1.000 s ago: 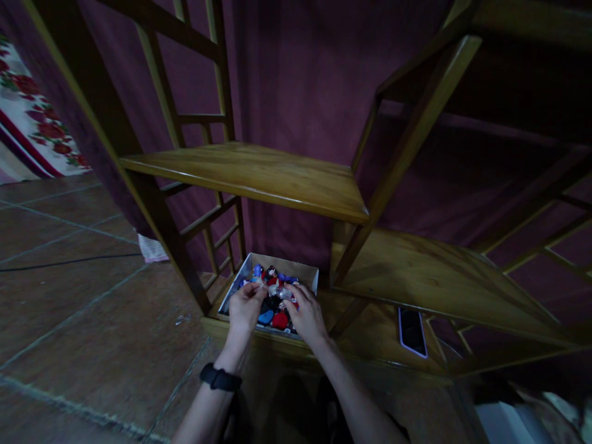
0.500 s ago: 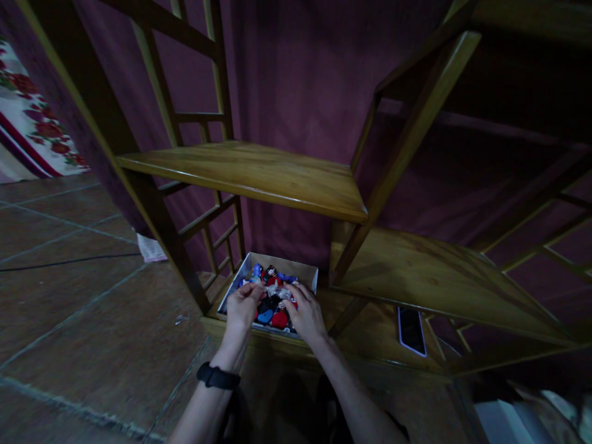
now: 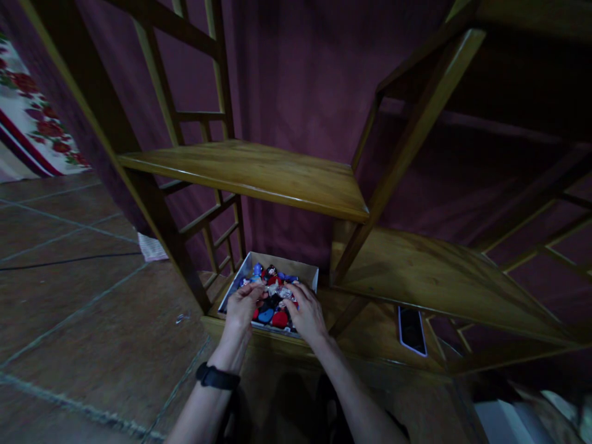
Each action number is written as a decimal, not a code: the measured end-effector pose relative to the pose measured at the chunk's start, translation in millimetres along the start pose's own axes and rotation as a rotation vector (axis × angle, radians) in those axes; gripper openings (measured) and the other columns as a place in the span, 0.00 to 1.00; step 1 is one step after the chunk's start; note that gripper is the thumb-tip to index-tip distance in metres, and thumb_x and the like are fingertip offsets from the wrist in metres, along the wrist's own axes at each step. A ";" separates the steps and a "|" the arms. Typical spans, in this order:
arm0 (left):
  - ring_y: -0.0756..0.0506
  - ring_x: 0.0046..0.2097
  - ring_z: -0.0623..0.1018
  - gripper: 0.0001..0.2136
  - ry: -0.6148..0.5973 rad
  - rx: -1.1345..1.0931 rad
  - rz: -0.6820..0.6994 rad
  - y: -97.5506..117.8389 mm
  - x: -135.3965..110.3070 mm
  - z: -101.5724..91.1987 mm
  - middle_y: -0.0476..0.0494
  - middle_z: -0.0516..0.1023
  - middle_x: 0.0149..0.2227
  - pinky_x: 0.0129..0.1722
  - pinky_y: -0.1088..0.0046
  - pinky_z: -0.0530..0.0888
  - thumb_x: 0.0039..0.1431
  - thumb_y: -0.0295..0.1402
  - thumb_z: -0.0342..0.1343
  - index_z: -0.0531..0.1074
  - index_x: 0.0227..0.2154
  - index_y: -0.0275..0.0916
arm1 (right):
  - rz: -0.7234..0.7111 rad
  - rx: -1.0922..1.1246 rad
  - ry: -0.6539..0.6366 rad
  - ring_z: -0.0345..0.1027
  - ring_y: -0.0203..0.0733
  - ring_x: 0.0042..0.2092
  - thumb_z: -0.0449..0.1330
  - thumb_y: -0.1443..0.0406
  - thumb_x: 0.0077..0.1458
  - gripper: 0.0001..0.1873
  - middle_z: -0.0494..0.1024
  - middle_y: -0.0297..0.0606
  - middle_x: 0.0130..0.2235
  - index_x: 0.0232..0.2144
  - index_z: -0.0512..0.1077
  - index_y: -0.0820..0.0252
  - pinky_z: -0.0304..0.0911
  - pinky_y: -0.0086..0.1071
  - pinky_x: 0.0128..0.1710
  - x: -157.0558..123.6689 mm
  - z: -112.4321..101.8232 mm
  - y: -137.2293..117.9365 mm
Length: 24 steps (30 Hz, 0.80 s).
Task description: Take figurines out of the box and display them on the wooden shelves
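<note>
A shallow cardboard box (image 3: 296, 268) sits on the bottom board of a wooden shelf unit, filled with several small red, blue and black toys (image 3: 274, 317). My left hand (image 3: 241, 312) reaches into the box's left side, fingers curled round a small clear-wrapped piece (image 3: 272, 288). My right hand (image 3: 306, 316) is over the box's right side, fingers pinched on the other end of the same shiny piece. A black watch (image 3: 216, 377) is on my left wrist.
A wooden shelf board (image 3: 259, 176) hangs above the box, a lower board (image 3: 430, 277) to the right. A phone (image 3: 411, 328) lies on the bottom board right of the box. Dark red curtain behind, tiled floor (image 3: 69, 296) and a black cable at left.
Both hands stay in the box and shift only slightly; the wrapped piece between the fingers sits a little lower than a second ago.
</note>
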<state>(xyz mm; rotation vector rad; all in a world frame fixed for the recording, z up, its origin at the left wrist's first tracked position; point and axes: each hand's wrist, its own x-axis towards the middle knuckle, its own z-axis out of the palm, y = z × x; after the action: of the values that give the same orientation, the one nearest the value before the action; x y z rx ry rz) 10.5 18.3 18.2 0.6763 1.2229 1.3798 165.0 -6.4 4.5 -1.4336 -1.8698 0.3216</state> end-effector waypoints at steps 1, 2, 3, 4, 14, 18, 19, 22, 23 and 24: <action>0.52 0.26 0.72 0.13 0.002 -0.001 -0.003 -0.1 0.0 0.0 0.47 0.74 0.25 0.25 0.78 0.65 0.36 0.34 0.64 0.75 0.28 0.33 | 0.002 -0.001 -0.001 0.60 0.42 0.54 0.54 0.64 0.55 0.20 0.69 0.37 0.51 0.51 0.65 0.52 0.56 0.36 0.55 0.0 -0.1 0.0; 0.52 0.26 0.72 0.13 0.005 -0.003 -0.005 -0.2 0.2 -0.1 0.47 0.74 0.25 0.25 0.78 0.65 0.36 0.34 0.64 0.74 0.28 0.33 | 0.003 -0.002 -0.002 0.60 0.42 0.54 0.54 0.64 0.55 0.20 0.69 0.37 0.51 0.51 0.65 0.52 0.56 0.36 0.55 -0.1 -0.3 -0.1; 0.52 0.26 0.72 0.13 0.004 -0.005 -0.006 -0.4 0.4 -0.2 0.46 0.74 0.25 0.25 0.78 0.65 0.36 0.34 0.64 0.74 0.28 0.32 | 0.004 -0.003 -0.004 0.60 0.42 0.54 0.54 0.64 0.55 0.20 0.69 0.37 0.51 0.51 0.65 0.52 0.56 0.36 0.55 -0.1 -0.6 -0.2; 0.52 0.26 0.72 0.13 0.002 -0.008 -0.006 -0.5 0.7 -0.3 0.46 0.74 0.25 0.25 0.78 0.65 0.36 0.34 0.64 0.74 0.28 0.32 | 0.003 -0.004 -0.005 0.59 0.42 0.55 0.54 0.64 0.55 0.20 0.69 0.37 0.51 0.51 0.65 0.52 0.56 0.36 0.55 -0.1 -0.9 -0.4; 0.52 0.27 0.73 0.15 0.009 -0.029 -0.018 -0.7 0.1 0.7 0.46 0.75 0.26 0.25 0.79 0.66 0.36 0.35 0.65 0.74 0.29 0.32 | -0.024 -0.037 0.014 0.61 0.43 0.53 0.56 0.64 0.54 0.20 0.70 0.37 0.49 0.51 0.66 0.52 0.57 0.36 0.54 -0.3 -3.4 -2.0; 0.52 0.27 0.73 0.14 0.022 -0.030 -0.014 0.1 -1.0 1.7 0.46 0.75 0.27 0.25 0.79 0.65 0.37 0.35 0.64 0.74 0.29 0.33 | -0.036 -0.048 0.032 0.61 0.43 0.53 0.56 0.64 0.53 0.20 0.71 0.37 0.48 0.50 0.66 0.51 0.57 0.36 0.54 -0.8 -2.6 -1.8; 0.52 0.27 0.74 0.14 0.021 -0.029 -0.014 -0.1 -0.8 1.6 0.46 0.76 0.27 0.25 0.79 0.65 0.37 0.36 0.64 0.74 0.29 0.33 | -0.037 -0.050 0.033 0.61 0.43 0.53 0.57 0.64 0.53 0.20 0.71 0.37 0.48 0.50 0.66 0.51 0.57 0.36 0.54 -1.0 -2.6 -2.1; 0.52 0.27 0.74 0.14 0.008 -0.028 -0.018 -2.0 1.0 0.8 0.46 0.75 0.26 0.25 0.79 0.66 0.38 0.36 0.64 0.74 0.29 0.33 | -0.042 -0.049 0.031 0.62 0.42 0.53 0.56 0.63 0.53 0.20 0.71 0.37 0.48 0.50 0.66 0.52 0.58 0.35 0.53 -1.1 -3.7 -3.2; 0.52 0.26 0.73 0.14 0.007 -0.031 -0.016 -3.0 1.9 0.6 0.46 0.75 0.25 0.25 0.79 0.66 0.38 0.36 0.64 0.74 0.29 0.33 | -0.044 -0.049 0.030 0.62 0.42 0.53 0.56 0.63 0.53 0.19 0.71 0.37 0.48 0.49 0.67 0.52 0.58 0.35 0.53 -1.1 -4.3 -3.7; 0.52 0.26 0.73 0.14 0.006 -0.037 -0.011 -4.0 2.8 0.4 0.46 0.75 0.25 0.25 0.79 0.66 0.37 0.36 0.64 0.74 0.29 0.33 | -0.046 -0.050 0.029 0.62 0.43 0.53 0.56 0.63 0.53 0.19 0.71 0.37 0.48 0.49 0.67 0.52 0.58 0.36 0.53 -1.0 -4.9 -4.1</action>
<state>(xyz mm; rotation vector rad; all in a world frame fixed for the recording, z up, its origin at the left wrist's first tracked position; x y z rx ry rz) 11.7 20.5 13.9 0.6387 1.2015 1.3928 165.5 -9.9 9.9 -1.4193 -1.8964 0.2317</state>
